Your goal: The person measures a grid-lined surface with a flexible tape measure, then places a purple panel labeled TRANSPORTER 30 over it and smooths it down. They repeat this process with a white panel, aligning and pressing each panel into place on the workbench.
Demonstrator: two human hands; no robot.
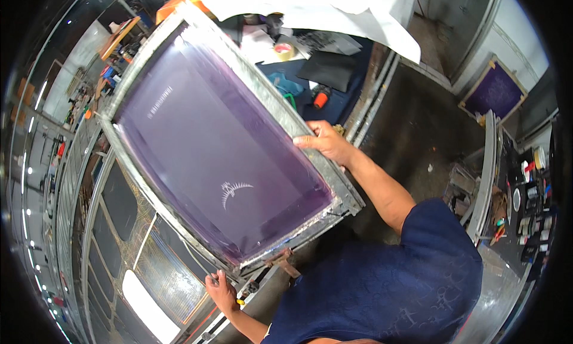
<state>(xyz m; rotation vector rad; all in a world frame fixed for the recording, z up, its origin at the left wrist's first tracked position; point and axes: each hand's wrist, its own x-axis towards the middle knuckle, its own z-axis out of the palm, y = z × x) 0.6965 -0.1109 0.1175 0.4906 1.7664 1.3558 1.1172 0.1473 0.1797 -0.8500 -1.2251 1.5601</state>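
On the tabletop at upper center lay one tape roll, one black sheet and one orange-capped container, with white sheeting above. The tilted purple screen-printing frame, center-left, blocked part of that surface; a second purple screen leaned at upper right. Of two hands, the right hand gripped the frame's right edge; the left hand, fingers curled, was by its bottom corner, its grip unclear.

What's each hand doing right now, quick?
Left hand: fingers curled near the frame's bottom corner; can't tell whether it holds anything.
Right hand: closed on the frame's right edge, holding it.
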